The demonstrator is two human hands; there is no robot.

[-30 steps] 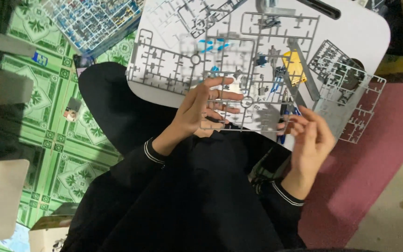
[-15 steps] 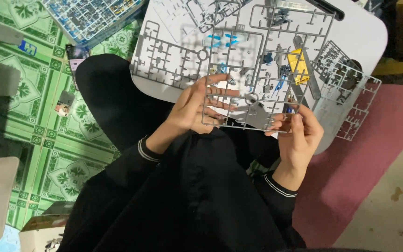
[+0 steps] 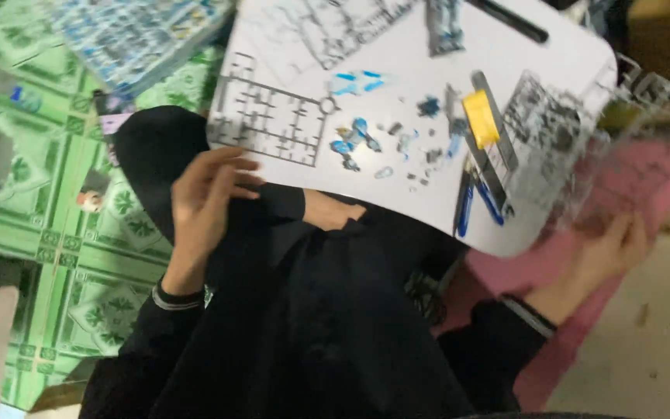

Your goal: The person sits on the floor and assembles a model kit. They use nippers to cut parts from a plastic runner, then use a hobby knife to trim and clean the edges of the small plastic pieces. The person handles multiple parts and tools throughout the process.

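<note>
Sitting on a green mat [image 3: 56, 233], the person has a white lap tray [image 3: 575, 70] over dark legs. Right hand [image 3: 610, 244] grips a blurry grey parts frame [image 3: 622, 155] off the tray's right edge, likely setting it aside. Left hand [image 3: 203, 198] rests loosely open by another grey frame [image 3: 273, 120]. Small blue bits [image 3: 354, 140] lie mid-tray.

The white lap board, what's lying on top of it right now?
On the white lap board lie a grey parts frame, small blue pieces, a yellow block and blue-handled tools. The blurred clear frame covers its right edge.
</note>
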